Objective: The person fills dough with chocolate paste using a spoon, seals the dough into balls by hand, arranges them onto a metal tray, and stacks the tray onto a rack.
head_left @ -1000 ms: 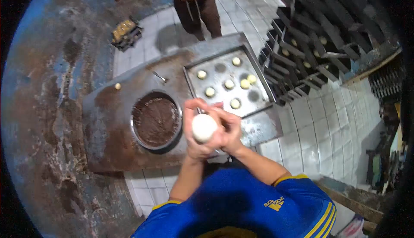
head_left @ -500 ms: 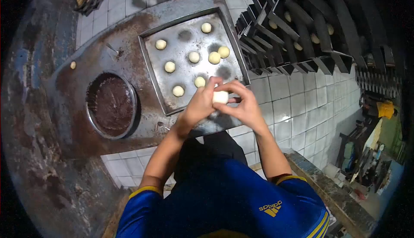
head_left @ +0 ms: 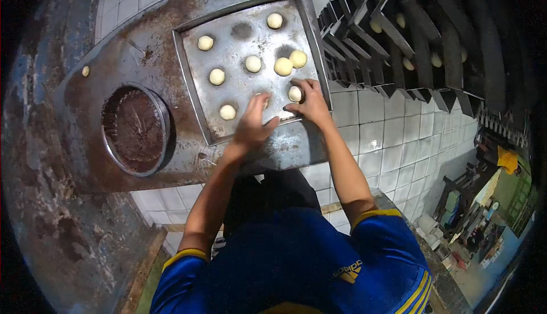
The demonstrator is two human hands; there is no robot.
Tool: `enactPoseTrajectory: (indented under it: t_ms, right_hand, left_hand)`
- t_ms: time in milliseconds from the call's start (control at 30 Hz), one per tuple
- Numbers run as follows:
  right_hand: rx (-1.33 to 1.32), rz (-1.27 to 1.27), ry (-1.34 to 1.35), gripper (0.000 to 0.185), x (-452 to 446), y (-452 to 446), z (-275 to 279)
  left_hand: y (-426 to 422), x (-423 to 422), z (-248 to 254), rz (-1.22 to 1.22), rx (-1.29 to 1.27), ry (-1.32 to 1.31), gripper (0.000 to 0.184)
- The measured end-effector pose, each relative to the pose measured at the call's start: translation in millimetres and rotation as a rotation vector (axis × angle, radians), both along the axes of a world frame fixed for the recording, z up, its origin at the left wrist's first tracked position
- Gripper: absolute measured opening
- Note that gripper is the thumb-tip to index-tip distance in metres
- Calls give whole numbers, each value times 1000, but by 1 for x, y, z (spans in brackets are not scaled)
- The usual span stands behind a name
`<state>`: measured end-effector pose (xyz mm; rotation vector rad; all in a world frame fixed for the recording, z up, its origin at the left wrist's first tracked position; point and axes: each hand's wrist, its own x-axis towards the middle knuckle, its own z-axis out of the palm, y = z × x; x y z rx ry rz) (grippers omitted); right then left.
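A square metal baking tray holds several pale round dough balls. My right hand is low over the tray's near right part, its thumb and fingers spread around a dough ball that sits on the metal. Small gaps show between the fingers and that ball. Over the tray's near middle, my left hand has its thumb and fingers apart. Its fingers mostly cover another dough ball, and whether they touch it is hidden. Two yellower balls lie against each other beyond my right hand.
Left of the tray stands a round metal pan with a dark brown coating inside. A small pale piece lies at the worktop's left end. At the right, a rack of dark metal trays rises close to the worktop.
My hands have parted from around a white dough ball. The right hand has moved forward to the tray, where a ball now sits between its fingers; the left has moved left over another ball.
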<state>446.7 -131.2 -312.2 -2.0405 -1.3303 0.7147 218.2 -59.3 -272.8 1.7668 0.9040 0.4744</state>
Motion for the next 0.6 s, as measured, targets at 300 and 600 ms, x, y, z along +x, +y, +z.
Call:
enactPoseTrajectory:
  t_ms: [300, 600]
  right_hand:
    - [-92, -291, 427, 38, 63, -42, 104]
    - [50, 129, -102, 39, 78, 34, 67]
  left_hand:
    - [12, 99, -78, -557, 554, 200, 61]
    - [17, 92, -77, -613, 536, 212, 65]
